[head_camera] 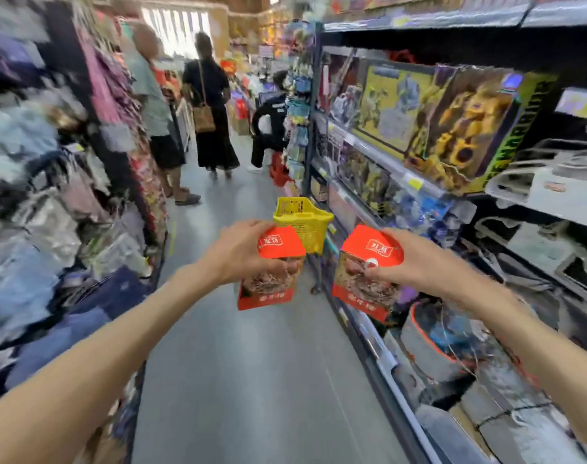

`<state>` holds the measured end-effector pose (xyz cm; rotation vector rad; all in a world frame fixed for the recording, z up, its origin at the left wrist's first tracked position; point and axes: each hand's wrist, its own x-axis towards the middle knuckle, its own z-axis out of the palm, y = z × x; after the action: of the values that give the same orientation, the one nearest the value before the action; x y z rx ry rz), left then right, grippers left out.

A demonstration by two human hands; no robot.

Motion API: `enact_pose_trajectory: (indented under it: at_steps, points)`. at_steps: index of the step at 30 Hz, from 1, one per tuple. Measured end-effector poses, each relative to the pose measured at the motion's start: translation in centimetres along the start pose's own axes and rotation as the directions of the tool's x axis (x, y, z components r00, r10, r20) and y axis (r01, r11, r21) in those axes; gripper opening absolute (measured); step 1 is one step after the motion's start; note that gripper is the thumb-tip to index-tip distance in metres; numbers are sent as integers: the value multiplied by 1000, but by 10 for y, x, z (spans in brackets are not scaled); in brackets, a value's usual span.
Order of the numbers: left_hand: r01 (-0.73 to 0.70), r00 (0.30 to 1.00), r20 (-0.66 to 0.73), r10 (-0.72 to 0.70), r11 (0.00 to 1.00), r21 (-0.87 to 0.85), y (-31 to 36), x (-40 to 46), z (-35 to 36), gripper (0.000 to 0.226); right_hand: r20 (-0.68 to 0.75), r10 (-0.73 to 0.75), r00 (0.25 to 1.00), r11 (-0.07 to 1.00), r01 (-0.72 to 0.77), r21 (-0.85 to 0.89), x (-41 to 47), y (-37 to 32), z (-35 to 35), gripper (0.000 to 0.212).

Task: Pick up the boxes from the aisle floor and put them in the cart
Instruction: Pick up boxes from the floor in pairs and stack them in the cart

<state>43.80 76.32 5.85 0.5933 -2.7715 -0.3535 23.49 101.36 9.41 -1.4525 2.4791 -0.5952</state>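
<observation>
Left hand (242, 252) and right hand (416, 259) each clasp a red box (268, 272), second box (365, 272), fingers wrapped tight, raised toward the yellow cart (302, 219) ahead for dropping in.

Two red boxes (268, 269) (365, 272), glossy printed card, yellow cart (302, 219), moulded plastic lattice, aisle floor (252, 363), smooth grey with dull sheen, shelving (402, 169), painted metal, toy cartons (466, 128), glossy card

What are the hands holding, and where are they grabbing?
Each hand holds a red box near its top: left hand on the left box, right hand on the right box.
</observation>
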Motion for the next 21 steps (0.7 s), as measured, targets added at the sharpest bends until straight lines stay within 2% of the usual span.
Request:
enact_pose_trajectory:
  at_steps: [3, 11, 17, 21]
  points:
    - [69, 997, -23, -69, 998, 12, -62, 23, -12, 110, 20, -76, 997, 997, 76, 12, 81, -24, 19, 59]
    - [215, 976, -43, -212, 974, 73, -222, 141, -6, 114, 80, -210, 974, 978, 210, 5, 319, -42, 70, 76]
    - [250, 968, -52, -247, 966, 69, -324, 266, -18, 110, 87, -263, 961, 964, 266, -25, 498, -53, 69, 60]
    - [247, 968, -74, -241, 965, 88, -393, 347, -21, 101, 76, -261, 962, 964, 264, -32, 608, -62, 69, 65]
